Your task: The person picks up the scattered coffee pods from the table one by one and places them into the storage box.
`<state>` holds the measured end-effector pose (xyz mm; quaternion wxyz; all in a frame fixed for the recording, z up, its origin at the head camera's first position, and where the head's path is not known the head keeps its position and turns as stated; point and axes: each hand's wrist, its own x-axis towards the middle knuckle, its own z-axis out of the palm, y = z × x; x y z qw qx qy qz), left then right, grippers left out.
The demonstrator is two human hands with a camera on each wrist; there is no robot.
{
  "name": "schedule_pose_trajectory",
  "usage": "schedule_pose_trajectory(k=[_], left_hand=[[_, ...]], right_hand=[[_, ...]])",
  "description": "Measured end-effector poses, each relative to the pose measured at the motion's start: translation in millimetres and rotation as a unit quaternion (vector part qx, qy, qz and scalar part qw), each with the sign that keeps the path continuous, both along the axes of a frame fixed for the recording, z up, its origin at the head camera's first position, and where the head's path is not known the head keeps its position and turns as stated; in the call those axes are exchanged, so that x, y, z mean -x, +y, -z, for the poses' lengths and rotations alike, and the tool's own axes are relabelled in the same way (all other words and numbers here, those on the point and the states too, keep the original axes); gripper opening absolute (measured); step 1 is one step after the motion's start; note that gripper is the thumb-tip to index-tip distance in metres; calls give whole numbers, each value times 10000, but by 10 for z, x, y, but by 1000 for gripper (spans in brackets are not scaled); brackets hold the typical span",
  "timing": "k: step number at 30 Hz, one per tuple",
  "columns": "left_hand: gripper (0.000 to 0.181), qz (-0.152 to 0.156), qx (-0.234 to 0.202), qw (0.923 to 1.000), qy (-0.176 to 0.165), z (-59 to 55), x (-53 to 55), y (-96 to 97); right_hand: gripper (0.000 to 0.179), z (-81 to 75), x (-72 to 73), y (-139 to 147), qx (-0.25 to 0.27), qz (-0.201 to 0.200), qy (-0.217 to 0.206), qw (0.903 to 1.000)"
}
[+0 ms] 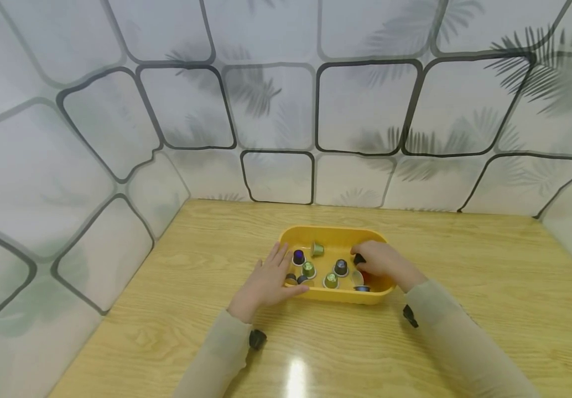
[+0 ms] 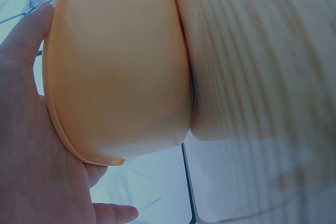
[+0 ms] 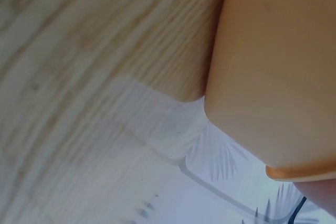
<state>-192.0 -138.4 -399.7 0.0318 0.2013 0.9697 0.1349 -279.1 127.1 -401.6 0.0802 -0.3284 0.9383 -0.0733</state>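
Observation:
A yellow oblong tub (image 1: 338,297) on the table holds several coffee capsules. Among them are a purple one (image 1: 298,256), green ones such as this capsule (image 1: 308,269), and a dark grey one (image 1: 341,267). Over the tub's left end lies my left hand (image 1: 261,282), fingers extended and thumb along the front rim; the left wrist view shows the palm against the rim. My right hand (image 1: 381,260) reaches into the right end, thumb and fingers pinching a black capsule (image 1: 359,258), partly covered by the fingers. In the right wrist view only a bit of that hand (image 3: 321,195) shows.
The tub stands on a light wood-grain table (image 1: 166,309). Behind it and at the left rises a white covering (image 1: 276,177) with dark outlined shapes and leaf prints. A blue-rimmed capsule (image 1: 362,288) lies on its side by the tub's front wall.

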Motion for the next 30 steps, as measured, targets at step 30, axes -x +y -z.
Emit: schedule_pose_trajectory(k=[30], left_hand=[[81,19,-658,9975,244,-132,79,-113]], right_hand=[[47,-402,-505,335,1812,623,916,9772]])
